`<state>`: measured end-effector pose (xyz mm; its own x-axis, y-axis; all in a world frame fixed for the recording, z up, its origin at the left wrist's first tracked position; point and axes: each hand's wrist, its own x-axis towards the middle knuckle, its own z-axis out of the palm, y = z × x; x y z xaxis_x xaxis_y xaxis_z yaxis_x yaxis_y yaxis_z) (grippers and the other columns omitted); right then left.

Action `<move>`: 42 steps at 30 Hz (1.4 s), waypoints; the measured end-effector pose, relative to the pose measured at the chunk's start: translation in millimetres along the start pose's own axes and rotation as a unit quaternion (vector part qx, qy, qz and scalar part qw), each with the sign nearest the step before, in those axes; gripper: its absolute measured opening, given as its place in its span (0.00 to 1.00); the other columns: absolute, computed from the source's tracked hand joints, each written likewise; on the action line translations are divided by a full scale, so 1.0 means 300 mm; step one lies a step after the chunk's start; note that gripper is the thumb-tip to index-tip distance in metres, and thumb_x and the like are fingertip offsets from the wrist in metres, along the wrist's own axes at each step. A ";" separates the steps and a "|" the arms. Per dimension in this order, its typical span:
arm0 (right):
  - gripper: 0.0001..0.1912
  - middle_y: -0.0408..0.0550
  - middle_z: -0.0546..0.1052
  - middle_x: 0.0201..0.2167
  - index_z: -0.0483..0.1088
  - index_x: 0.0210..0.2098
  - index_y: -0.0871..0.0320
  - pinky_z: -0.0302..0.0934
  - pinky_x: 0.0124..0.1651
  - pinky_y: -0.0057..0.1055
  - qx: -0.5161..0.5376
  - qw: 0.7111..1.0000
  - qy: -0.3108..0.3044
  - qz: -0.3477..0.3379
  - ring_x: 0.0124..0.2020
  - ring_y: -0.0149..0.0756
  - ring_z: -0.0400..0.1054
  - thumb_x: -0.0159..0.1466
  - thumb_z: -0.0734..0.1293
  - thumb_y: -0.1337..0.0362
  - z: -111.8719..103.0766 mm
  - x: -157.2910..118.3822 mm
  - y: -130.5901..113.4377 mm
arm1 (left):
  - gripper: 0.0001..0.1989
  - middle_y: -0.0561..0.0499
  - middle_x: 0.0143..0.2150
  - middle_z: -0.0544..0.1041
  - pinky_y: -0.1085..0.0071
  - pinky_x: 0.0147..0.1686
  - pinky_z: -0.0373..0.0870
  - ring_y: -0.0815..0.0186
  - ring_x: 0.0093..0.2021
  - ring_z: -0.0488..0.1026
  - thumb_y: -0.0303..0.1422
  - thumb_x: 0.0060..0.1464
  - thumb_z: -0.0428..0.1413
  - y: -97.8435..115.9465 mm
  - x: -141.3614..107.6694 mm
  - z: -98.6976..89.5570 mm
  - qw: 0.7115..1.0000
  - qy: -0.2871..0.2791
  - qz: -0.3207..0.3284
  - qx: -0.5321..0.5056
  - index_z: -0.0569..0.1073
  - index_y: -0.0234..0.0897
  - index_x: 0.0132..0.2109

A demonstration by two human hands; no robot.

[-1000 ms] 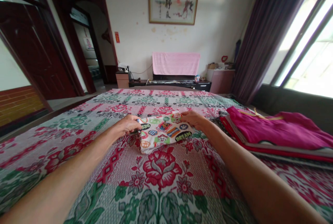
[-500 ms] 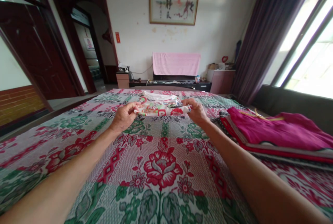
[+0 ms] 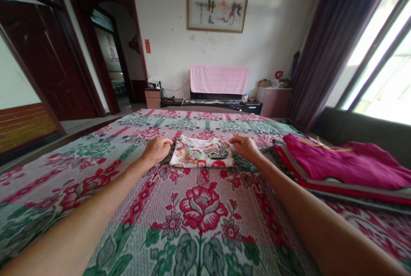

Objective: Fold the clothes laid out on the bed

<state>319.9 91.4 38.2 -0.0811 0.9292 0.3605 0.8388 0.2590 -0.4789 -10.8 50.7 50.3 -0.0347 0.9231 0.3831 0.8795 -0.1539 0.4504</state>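
A small white shirt [image 3: 201,155] with colourful cartoon prints and lettering lies folded into a rectangle on the flowered bedspread [image 3: 201,207], its neckline at the far side. At its upper left corner, my left hand [image 3: 157,149] is closed in a pinch on the fabric. My right hand [image 3: 245,147] pinches the opposite corner, fingers bent and knuckles up. Both forearms reach forward over the bed, one on each side of the shirt.
To the right, a stack of folded clothes with a magenta garment [image 3: 349,162] on top rests on the bed. Beyond the bed's far edge stand a low black cabinet [image 3: 212,107] and a screen covered by a pink cloth [image 3: 220,80]. A purple curtain [image 3: 340,45] hangs beside the window.
The shirt, earlier held up and tilted between both hands, now lies flat on the bedspread, nearer to me. Both hands came down with it.
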 end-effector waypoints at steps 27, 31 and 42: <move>0.13 0.46 0.77 0.29 0.74 0.38 0.60 0.57 0.28 0.23 0.136 0.982 0.016 0.127 0.29 0.31 0.69 0.59 0.62 0.60 0.084 -0.006 -0.063 | 0.12 0.54 0.26 0.76 0.75 0.25 0.59 0.66 0.29 0.71 0.41 0.43 0.58 0.039 -0.031 0.088 0.990 -0.020 -0.093 -0.105 0.75 0.37 0.32; 0.14 0.46 0.78 0.29 0.74 0.40 0.59 0.60 0.29 0.24 0.184 0.972 0.016 0.144 0.29 0.32 0.71 0.57 0.65 0.59 0.085 -0.017 -0.061 | 0.24 0.53 0.30 0.79 0.76 0.28 0.63 0.66 0.30 0.74 0.37 0.43 0.58 0.027 -0.031 0.106 0.982 -0.015 -0.113 -0.149 0.72 0.37 0.50; 0.17 0.45 0.78 0.29 0.74 0.42 0.57 0.60 0.30 0.24 0.170 0.976 0.011 0.136 0.29 0.32 0.70 0.53 0.70 0.61 0.084 -0.020 -0.057 | 0.29 0.53 0.34 0.79 0.76 0.31 0.66 0.67 0.32 0.74 0.30 0.44 0.57 0.029 -0.039 0.109 0.989 -0.038 -0.064 -0.131 0.70 0.37 0.57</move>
<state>292.3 88.1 24.0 0.1340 0.9711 0.1975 0.6000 0.0791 -0.7961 12.8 50.1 23.3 -0.0933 0.9630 0.2530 0.7168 -0.1113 0.6883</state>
